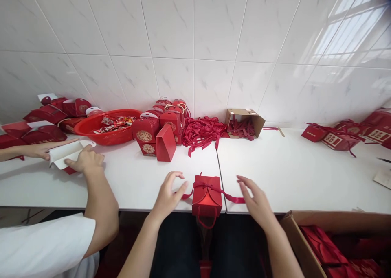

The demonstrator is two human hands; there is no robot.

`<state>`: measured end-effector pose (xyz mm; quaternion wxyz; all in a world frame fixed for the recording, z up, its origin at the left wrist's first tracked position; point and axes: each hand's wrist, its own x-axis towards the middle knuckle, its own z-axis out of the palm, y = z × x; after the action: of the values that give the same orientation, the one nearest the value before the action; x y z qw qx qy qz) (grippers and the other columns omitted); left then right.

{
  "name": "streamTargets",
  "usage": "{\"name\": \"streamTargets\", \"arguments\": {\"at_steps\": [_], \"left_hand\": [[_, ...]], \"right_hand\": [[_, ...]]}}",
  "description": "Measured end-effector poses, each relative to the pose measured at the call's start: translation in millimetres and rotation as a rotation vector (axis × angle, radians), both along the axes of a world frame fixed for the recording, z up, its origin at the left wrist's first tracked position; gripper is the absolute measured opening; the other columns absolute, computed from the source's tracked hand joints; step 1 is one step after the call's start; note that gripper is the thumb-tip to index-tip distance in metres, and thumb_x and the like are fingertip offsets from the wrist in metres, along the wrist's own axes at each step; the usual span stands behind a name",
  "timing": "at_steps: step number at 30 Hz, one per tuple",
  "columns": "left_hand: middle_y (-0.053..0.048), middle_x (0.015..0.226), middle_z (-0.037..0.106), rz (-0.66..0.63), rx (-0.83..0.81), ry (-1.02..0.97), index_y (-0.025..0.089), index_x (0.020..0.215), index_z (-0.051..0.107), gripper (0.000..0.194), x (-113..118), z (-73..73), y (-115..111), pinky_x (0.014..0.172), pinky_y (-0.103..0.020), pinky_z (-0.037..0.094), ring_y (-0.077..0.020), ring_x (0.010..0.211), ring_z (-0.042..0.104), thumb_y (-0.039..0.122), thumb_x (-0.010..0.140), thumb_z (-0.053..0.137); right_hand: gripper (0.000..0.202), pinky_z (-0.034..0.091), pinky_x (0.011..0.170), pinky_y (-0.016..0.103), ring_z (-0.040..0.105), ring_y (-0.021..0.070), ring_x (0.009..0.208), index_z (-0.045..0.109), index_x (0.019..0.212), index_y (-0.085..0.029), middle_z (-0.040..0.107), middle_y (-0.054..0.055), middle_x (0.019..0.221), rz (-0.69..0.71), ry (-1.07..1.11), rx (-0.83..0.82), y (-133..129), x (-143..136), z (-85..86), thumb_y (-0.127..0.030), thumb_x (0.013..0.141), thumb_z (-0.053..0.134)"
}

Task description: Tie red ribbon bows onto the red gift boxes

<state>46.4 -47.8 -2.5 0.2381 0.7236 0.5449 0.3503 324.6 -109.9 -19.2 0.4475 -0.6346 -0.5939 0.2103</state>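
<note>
A small red gift box (pixel 207 200) stands at the table's front edge, straight ahead of me. A dark red ribbon (pixel 233 198) crosses its top, crossed or knotted in the middle, with one end trailing out to each side. A thin red cord loop hangs from the box's front. My left hand (pixel 169 194) is raised to the left of the box, thumb and fingers apart, close to the left ribbon end. On the other side, my right hand (pixel 256 200) hovers by the right ribbon end with fingers spread. Neither hand visibly grips anything.
Stacked red boxes (pixel 146 133), a ribbon pile (pixel 203 131) and a cardboard box of ribbons (pixel 259 125) line the wall. Left, a co-worker's hands (pixel 88 160) hold an opened box near a red basin of sweets (pixel 114 139). A carton (pixel 293 229) stands at lower right.
</note>
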Motion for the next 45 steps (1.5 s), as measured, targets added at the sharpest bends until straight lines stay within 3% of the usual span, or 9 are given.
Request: {"name": "streamTargets", "arguments": {"at_steps": [6, 10, 14, 20, 26, 29, 32, 37, 45], "left_hand": [[-0.003, 0.098, 0.051, -0.189, -0.026, -0.170, 0.022, 0.095, 0.041, 0.016, 40.4, -12.0, 2.2, 0.084, -0.029, 0.046, -0.0153, 0.093, 0.055, 0.032, 0.084, 0.049], [0.002, 0.081, 0.047, -0.180, -0.081, -0.193, 0.023, 0.092, 0.038, 0.016, 38.6, -12.8, -1.2, 0.073, -0.027, 0.043, -0.0136, 0.076, 0.052, 0.033, 0.085, 0.049], [0.008, 0.062, 0.034, -0.153, -0.133, -0.172, 0.024, 0.089, 0.039, 0.023, 26.2, -9.2, 0.6, 0.065, -0.026, 0.037, -0.0123, 0.059, 0.042, 0.041, 0.082, 0.054], [0.005, 0.057, 0.046, -0.209, -0.357, -0.103, 0.020, 0.078, 0.056, 0.019, -0.3, 2.9, 22.0, 0.057, -0.026, 0.036, -0.0140, 0.055, 0.046, 0.037, 0.081, 0.048], [0.002, 0.049, 0.052, -0.569, -0.640, -0.098, 0.016, 0.063, 0.070, 0.022, 1.4, 26.8, 23.0, 0.050, -0.023, 0.040, -0.0128, 0.050, 0.050, 0.038, 0.066, 0.069], [0.002, 0.048, 0.044, -0.565, -0.598, -0.178, 0.015, 0.063, 0.069, 0.039, 18.5, 29.5, 8.6, 0.052, -0.023, 0.040, -0.0121, 0.053, 0.049, 0.047, 0.080, 0.055], [0.001, 0.061, 0.049, -0.482, -0.426, -0.243, 0.018, 0.086, 0.071, 0.033, 35.2, 25.7, -8.7, 0.060, -0.025, 0.043, -0.0134, 0.062, 0.050, 0.043, 0.087, 0.049], [-0.003, 0.081, 0.050, -0.292, -0.020, 0.037, 0.024, 0.099, 0.069, 0.025, 48.6, 19.0, -29.9, 0.060, -0.025, 0.044, -0.0139, 0.066, 0.050, 0.028, 0.087, 0.046], [-0.005, 0.094, 0.049, -0.336, 0.179, 0.126, 0.022, 0.101, 0.065, 0.026, 51.8, 5.7, -29.7, 0.061, -0.026, 0.047, -0.0113, 0.065, 0.053, 0.018, 0.089, 0.042]], "right_hand": [[0.042, 0.047, 0.058, 0.028, 0.054, 0.0154, 0.062, 0.046, 0.125, -0.017, 0.054, -0.001, 0.069, 0.226, 0.134, -0.055, 13.7, -53.4, -1.5, -0.042, 0.091, 0.043], [0.040, 0.036, 0.050, 0.023, 0.037, 0.0109, 0.049, 0.040, 0.121, -0.018, 0.034, -0.010, 0.057, 0.166, 0.280, -0.002, 19.8, -53.7, -12.5, -0.041, 0.088, 0.049], [0.029, 0.032, 0.047, 0.021, 0.032, 0.0084, 0.047, 0.042, 0.091, -0.021, 0.033, -0.011, 0.055, 0.123, 0.376, 0.045, 23.6, -37.3, -12.6, -0.043, 0.082, 0.059], [0.029, 0.041, 0.053, 0.027, 0.049, 0.0137, 0.062, 0.056, 0.060, -0.018, 0.051, 0.003, 0.073, 0.296, -0.034, 0.049, 9.3, -15.4, 3.5, -0.032, 0.085, 0.052], [0.021, 0.043, 0.048, 0.029, 0.048, 0.0141, 0.056, 0.069, 0.067, -0.020, 0.058, 0.007, 0.078, -0.076, -0.115, 0.293, 9.7, -33.6, 2.1, -0.026, 0.082, 0.055], [0.019, 0.041, 0.047, 0.028, 0.045, 0.0124, 0.053, 0.068, 0.064, -0.020, 0.057, 0.005, 0.074, -0.104, 0.003, 0.282, 12.3, -47.3, 2.5, -0.025, 0.080, 0.059], [0.019, 0.043, 0.050, 0.028, 0.049, 0.0131, 0.056, 0.070, 0.065, -0.019, 0.058, 0.005, 0.075, 0.028, 0.156, 0.154, 11.5, -55.5, 7.7, -0.029, 0.079, 0.063], [0.020, 0.044, 0.055, 0.029, 0.051, 0.0145, 0.061, 0.072, 0.065, -0.019, 0.059, 0.005, 0.076, 0.173, 0.251, 0.001, 9.9, -62.0, 20.0, -0.034, 0.077, 0.065], [0.010, 0.042, 0.058, 0.026, 0.048, 0.0107, 0.061, 0.063, 0.062, -0.017, 0.054, 0.002, 0.081, 0.265, 0.251, -0.094, 13.1, -64.2, 30.7, -0.019, 0.072, 0.059]]}}
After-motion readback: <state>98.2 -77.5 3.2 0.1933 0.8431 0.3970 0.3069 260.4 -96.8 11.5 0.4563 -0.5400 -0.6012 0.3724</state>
